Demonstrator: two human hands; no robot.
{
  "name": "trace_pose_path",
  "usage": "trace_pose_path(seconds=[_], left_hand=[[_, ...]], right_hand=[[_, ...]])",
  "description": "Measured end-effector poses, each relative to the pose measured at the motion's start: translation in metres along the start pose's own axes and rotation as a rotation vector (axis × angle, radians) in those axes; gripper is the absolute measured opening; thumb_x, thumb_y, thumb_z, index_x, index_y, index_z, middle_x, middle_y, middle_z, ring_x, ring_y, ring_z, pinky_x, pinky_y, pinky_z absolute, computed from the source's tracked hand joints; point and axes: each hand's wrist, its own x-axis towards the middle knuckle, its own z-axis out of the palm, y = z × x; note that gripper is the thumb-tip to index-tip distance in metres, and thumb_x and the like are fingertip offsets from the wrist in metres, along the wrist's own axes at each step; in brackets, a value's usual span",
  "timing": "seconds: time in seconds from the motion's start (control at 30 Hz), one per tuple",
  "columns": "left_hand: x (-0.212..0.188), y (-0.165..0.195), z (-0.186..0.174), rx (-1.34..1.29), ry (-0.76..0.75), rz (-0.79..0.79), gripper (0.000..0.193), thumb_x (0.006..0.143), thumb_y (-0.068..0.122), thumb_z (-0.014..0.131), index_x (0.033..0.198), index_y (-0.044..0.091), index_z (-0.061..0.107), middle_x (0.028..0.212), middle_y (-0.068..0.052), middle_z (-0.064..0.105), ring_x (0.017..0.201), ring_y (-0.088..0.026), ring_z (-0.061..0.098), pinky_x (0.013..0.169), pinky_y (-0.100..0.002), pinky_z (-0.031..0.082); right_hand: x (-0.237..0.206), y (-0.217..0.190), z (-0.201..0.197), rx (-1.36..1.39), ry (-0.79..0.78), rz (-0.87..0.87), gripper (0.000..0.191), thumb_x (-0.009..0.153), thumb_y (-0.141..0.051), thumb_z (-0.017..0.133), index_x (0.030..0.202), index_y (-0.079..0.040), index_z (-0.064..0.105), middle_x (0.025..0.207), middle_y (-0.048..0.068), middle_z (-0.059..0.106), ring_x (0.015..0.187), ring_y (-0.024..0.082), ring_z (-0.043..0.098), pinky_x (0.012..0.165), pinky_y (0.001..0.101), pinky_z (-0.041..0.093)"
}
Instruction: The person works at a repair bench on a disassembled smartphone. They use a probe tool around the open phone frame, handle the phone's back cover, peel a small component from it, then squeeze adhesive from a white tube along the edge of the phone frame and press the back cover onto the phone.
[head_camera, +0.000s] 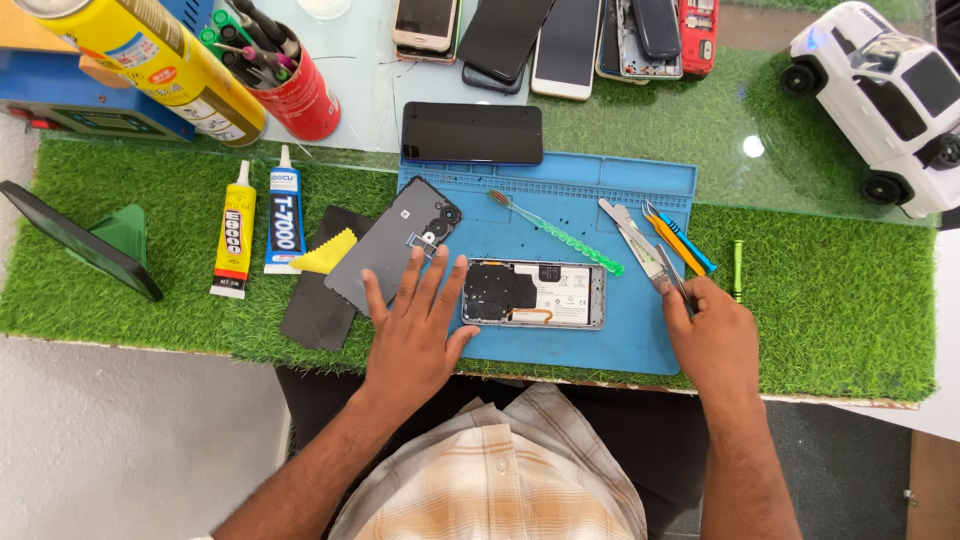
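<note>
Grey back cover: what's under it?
The grey back cover lies partly on a black sheet and partly on the blue mat, with a yellow pick at its edge. The left hand rests on its lower end. Anything directly beneath is hidden.

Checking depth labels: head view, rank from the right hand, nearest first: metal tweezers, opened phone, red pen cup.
1. metal tweezers, at the right hand fingertips, on the blue mat's right edge.
2. opened phone, mid-mat, to its left.
3. red pen cup, far upper left.
</note>
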Motion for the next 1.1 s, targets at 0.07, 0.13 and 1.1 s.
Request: trace_pose_path(seconds=[0.07,0.13,1.1], left_hand=[[0.013,-0.001,-0.008,-0.03,-0.09,0.078,0.095,0.081,0.039,0.078,0.158,0.015,0.028,0.161,-0.013,0.038,0.152,-0.034,0.026,0.115,-0.075,0.006],[0.026,-0.005,-0.015,-0.064,-0.169,0.118,0.101,0.078,0.037,0.08,0.159,0.015,0.024,0.16,-0.012,0.039,0.152,-0.033,0.026,0.116,-0.075,0.004],[-0.127,-0.087,-0.115,-1.135,0.503,-0.182,0.075,0.084,0.021,0.089,0.146,-0.003,0.054,0.162,-0.021,0.04,0.141,-0.028,0.057,0.115,-0.041,0.053]], right_hand=[[0.0,-0.003,0.003,0.037,0.087,-0.099,0.026,0.099,-0.029,0.072,0.104,-0.004,0.073,0.088,0.016,0.069,0.077,0.032,0.066,0.072,0.0447,0.052],[0.0,-0.008,0.004,0.024,0.209,-0.259,0.024,0.097,-0.023,0.074,0.111,-0.003,0.073,0.103,0.016,0.069,0.092,0.033,0.065,0.082,0.0454,0.052],[-0.044,-0.118,0.108,1.056,-1.192,-0.248,0.04,0.095,0.004,0.045,0.132,0.001,0.061,0.125,0.014,0.071,0.116,0.022,0.069,0.107,0.0368,0.054]])
